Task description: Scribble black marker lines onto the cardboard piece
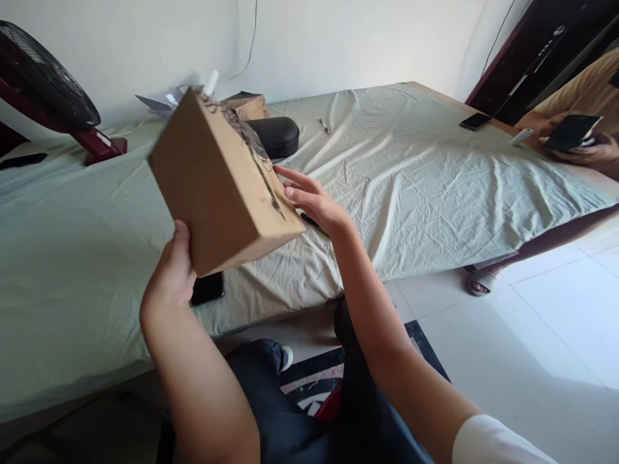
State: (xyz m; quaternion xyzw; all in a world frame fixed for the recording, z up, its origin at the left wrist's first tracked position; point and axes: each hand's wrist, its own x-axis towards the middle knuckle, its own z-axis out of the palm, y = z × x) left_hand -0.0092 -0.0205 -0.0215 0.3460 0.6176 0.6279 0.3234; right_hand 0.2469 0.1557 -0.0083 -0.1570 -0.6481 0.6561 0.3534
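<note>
We hold a tilted brown cardboard box (217,187) up over the near edge of a pale bed sheet (411,187), our left hand (169,280) clasping its lower corner from beneath. Our right hand (314,201) is spread, fingers straight, just beside the box's right edge; whether it touches we cannot tell. A black phone (207,289) lies on the sheet below the box.

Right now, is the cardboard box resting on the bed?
No, the left hand holds the cardboard box tilted in the air above the bed, with the right hand open beside it.
</note>
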